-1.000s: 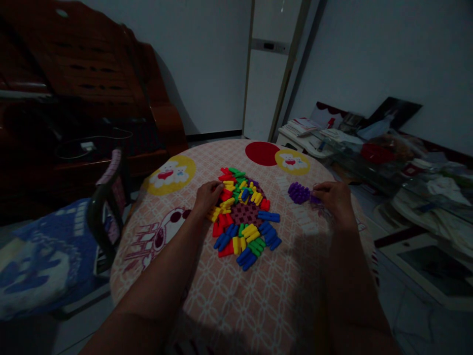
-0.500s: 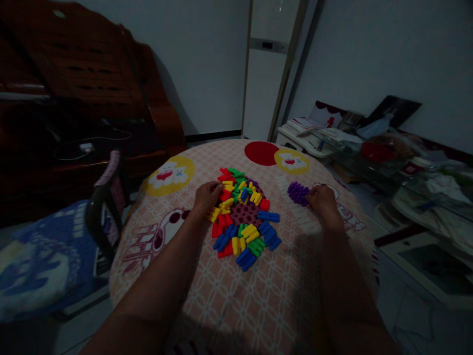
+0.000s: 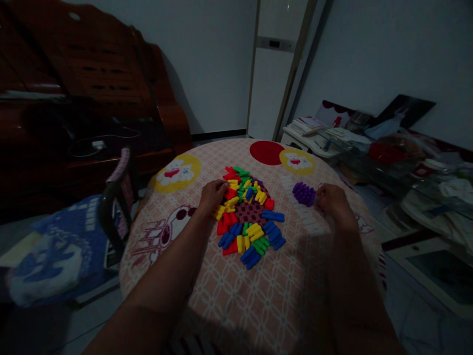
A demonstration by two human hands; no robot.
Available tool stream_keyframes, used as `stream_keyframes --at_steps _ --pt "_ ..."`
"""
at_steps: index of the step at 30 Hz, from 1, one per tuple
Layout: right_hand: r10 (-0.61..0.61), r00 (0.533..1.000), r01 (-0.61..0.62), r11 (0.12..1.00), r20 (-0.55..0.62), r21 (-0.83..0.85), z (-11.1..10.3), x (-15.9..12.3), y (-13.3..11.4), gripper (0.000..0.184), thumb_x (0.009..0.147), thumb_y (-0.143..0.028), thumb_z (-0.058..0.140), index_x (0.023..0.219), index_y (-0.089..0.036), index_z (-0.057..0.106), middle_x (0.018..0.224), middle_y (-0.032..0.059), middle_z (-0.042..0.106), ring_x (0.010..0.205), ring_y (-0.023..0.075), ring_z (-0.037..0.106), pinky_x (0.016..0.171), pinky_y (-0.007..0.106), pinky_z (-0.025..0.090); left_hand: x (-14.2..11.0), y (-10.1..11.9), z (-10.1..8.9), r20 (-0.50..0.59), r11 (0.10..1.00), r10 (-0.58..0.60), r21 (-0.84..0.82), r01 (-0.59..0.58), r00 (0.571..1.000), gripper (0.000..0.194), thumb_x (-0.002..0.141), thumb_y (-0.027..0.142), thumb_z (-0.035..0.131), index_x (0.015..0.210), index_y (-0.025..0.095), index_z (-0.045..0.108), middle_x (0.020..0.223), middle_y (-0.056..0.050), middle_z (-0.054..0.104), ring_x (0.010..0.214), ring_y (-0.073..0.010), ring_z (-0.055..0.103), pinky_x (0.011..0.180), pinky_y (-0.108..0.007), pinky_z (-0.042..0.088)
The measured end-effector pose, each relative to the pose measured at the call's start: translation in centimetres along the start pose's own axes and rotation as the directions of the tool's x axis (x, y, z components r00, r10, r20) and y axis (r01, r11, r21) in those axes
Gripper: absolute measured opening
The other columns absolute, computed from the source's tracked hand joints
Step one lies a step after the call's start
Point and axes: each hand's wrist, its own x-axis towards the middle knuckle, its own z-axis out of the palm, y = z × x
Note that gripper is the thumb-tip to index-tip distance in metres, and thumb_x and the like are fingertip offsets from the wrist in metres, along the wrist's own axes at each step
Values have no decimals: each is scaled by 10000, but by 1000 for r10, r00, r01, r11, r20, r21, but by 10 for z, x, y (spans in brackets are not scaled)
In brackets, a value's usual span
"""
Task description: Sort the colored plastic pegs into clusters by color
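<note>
On the round table lies a pile of small plastic pieces [image 3: 254, 230] with paired, finger-like prongs, in red, yellow, green and blue. They lie around and partly over a brownish-purple checkered patch [image 3: 249, 213]. My left hand [image 3: 213, 194] rests at the pile's left edge, fingers curled against the red and yellow pieces; anything it grips is hidden. To the right, a tight cluster of purple pieces [image 3: 304, 194] sits apart from the pile. My right hand [image 3: 332, 201] is just right of this cluster, its thumb and fingers pinched together; what lies between them is too dark to make out.
A patterned cloth [image 3: 229, 301] covers the table. At the left stands a chair with a blue cushion [image 3: 70, 251], and behind it a wooden bench [image 3: 111, 74]. A cluttered glass-topped side table [image 3: 399, 167] runs along the right. A tall white cabinet-like unit [image 3: 271, 84] stands at the back.
The view has swung slightly left, so everything sits further right in the picture. My right hand has drawn a little away from the purple cluster. My left hand stays at the pile's edge.
</note>
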Motion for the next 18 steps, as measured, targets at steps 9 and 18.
stream_keyframes --at_steps 9,18 --pt "-216 976 217 972 -20 85 -14 -13 -31 214 723 -147 561 781 -153 767 686 74 728 656 201 681 669 287 500 -2 3 -1 2 1000 0 -12 0 1000 383 915 370 520 1119 176 780 1128 -77 778 1012 -236 691 925 -309 503" --pt "-102 995 98 982 -16 -161 4 -1 -6 148 721 -154 637 736 -167 783 798 102 764 775 216 694 677 266 462 1 1 0 3 1000 1 1 -1 1000 372 905 345 520 1115 181 779 1120 -80 781 1020 -244 694 940 -330 510"
